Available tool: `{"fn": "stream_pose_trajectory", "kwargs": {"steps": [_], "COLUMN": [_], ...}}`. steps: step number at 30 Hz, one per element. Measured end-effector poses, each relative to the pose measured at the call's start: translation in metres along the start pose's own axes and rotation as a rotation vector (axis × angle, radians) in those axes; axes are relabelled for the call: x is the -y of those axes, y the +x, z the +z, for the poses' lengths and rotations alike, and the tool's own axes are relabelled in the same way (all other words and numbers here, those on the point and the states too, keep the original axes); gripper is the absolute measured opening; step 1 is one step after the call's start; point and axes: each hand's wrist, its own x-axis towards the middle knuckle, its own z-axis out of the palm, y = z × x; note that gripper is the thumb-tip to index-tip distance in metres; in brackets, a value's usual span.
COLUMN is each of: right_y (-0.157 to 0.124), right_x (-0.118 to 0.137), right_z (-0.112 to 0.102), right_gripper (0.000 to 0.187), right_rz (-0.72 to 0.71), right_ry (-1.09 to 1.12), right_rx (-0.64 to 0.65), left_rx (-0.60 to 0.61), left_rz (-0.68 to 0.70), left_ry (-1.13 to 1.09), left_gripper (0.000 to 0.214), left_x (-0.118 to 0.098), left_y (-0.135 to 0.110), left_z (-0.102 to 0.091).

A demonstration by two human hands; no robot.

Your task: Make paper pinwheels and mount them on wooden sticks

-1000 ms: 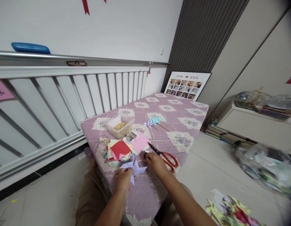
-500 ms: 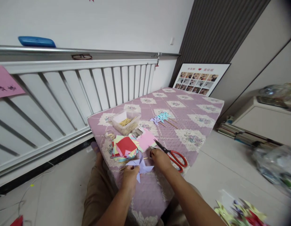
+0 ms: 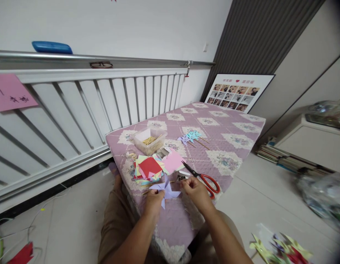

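A lavender paper pinwheel (image 3: 165, 191) is pinched at its left side in my left hand (image 3: 153, 201), above the near end of the table. My right hand (image 3: 196, 190) is just right of it, thumb and fingertips pressed together; whatever they hold, if anything, is too small to make out. Beside those fingertips is a small dark, shiny object (image 3: 181, 178). Scissors (image 3: 209, 182) with red handles lie past my right hand, blades slightly apart. A stack of coloured paper squares (image 3: 149, 167) sits beyond the pinwheel, with pink paper (image 3: 173, 160) to its right.
A clear plastic box (image 3: 149, 141) of wooden sticks stands near the radiator (image 3: 125, 99). Finished pinwheels (image 3: 192, 136) on sticks lie farther along the floral tablecloth (image 3: 227, 141). More paper pinwheels (image 3: 281, 249) are at lower right. A framed photo board (image 3: 237, 93) leans at the far end.
My right hand has lifted back from the small shiny object, moving right and uncovering it. My left hand still holds the pinwheel. The view has shifted slightly left.
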Motion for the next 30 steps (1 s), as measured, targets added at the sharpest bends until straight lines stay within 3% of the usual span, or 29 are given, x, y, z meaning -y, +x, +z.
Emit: {"fn": "stream_pose_trajectory", "kwargs": {"steps": [7, 14, 23, 30], "right_y": [-0.061, -0.08, -0.088, -0.086], "right_x": [-0.007, 0.0, 0.005, 0.006], "right_z": [0.006, -0.004, 0.01, 0.012], "right_gripper": [0.039, 0.037, 0.045, 0.028], "right_rz": [0.264, 0.377, 0.385, 0.262], "right_ry": [0.463, 0.675, 0.736, 0.567], "right_rx": [0.009, 0.006, 0.042, 0.074], "left_rx": [0.011, 0.002, -0.008, 0.029], "left_rz": [0.032, 0.072, 0.106, 0.141], "left_ry": [0.049, 0.062, 0.116, 0.194], "left_gripper": [0.01, 0.01, 0.014, 0.014], "left_x": [0.002, 0.005, 0.013, 0.012], "left_y": [-0.001, -0.009, -0.012, -0.017], "left_z": [-0.001, -0.005, -0.011, -0.012]}}
